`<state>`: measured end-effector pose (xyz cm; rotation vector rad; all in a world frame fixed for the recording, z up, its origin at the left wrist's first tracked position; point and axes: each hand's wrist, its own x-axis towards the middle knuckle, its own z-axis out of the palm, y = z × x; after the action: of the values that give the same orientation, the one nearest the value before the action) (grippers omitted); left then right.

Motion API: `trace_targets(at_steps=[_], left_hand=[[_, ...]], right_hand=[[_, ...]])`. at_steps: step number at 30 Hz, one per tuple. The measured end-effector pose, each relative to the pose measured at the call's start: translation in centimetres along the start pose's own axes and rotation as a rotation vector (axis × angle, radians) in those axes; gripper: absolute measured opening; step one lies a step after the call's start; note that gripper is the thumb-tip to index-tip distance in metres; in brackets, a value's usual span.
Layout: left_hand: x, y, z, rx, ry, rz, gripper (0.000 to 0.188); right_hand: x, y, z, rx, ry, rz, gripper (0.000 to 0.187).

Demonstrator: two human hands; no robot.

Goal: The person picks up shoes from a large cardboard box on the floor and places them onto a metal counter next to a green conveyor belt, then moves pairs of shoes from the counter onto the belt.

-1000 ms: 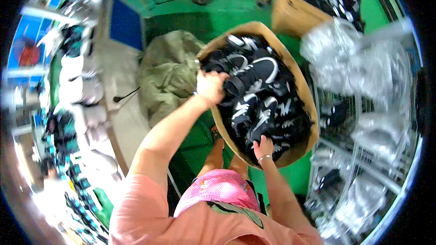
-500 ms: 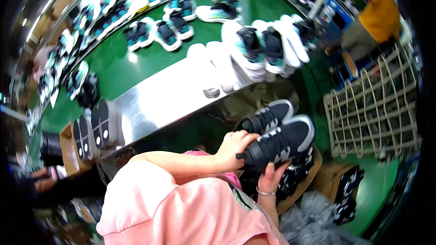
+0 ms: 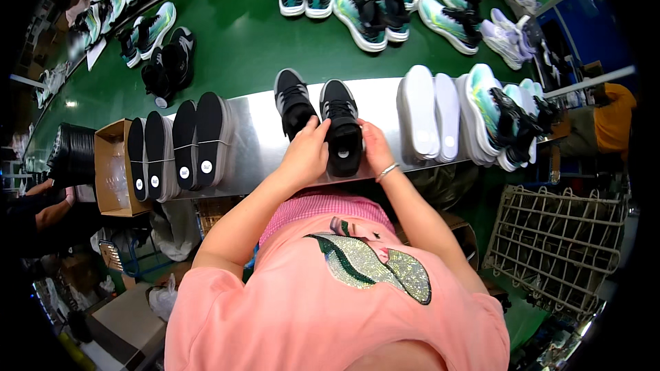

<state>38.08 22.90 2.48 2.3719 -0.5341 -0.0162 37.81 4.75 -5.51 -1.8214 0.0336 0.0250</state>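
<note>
A pair of black sneakers with grey-white soles rests on the shiny metal ledge in front of me, toes pointing away. My left hand (image 3: 306,151) is closed, its fingers between the left sneaker (image 3: 291,96) and the right sneaker (image 3: 339,104), against the right one's inner side. On that sneaker's outer side, my right hand (image 3: 375,145) presses with bent fingers, so both hands hold it by the collar. The left sneaker's heel is partly hidden behind my left hand. A pale round mark shows inside the right sneaker.
Black insoles (image 3: 184,139) in banded stacks stand left, beside an open carton (image 3: 110,144). White insoles (image 3: 419,111) and teal-white sneakers (image 3: 484,106) line the ledge's right. More shoes sit on the green table (image 3: 234,48). A wire-mesh rack (image 3: 550,233) stands at lower right; a person (image 3: 614,118) is beyond.
Both black sneakers have gone from my hands, held over the boxes at lower right, to the metal ledge ahead. My view has swung round with them; my hands now flank the right sneaker.
</note>
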Motion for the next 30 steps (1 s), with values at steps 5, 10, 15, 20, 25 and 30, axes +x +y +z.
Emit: trace_targets(at_steps=[5,10,15,20,25,30], left_hand=[[0.3,-2.8,-5.1,-0.050,0.314,0.012,0.021],[2.5,-6.4,-3.8,0.132,0.258,0.268,0.023],[5.2,-8.6,-2.4,-0.016,0.272,0.259,0.015],[9.0,-9.6,-3.6,-0.082,0.168,0.067,0.016],[11.9,-10.8,-4.6,-0.237,-0.003,-0.124,0.023],[12.8,-11.2,-4.5,-0.284,-0.068,-0.146,0.026]], right_hand=[[-0.8,-4.6,-0.4,-0.207,0.011,-0.138,0.042],[1.7,-7.3,0.8,-0.699,-0.192,-0.606,0.034],[7.6,-8.4,1.7,-0.638,-0.203,-0.468,0.017],[14.3,-10.8,0.9,-0.366,-0.458,0.061,0.034],[16.7,-11.4,0.8,-0.145,-0.506,0.330,0.031],[16.9,-11.1,0.5,-0.146,-0.550,0.359,0.031]])
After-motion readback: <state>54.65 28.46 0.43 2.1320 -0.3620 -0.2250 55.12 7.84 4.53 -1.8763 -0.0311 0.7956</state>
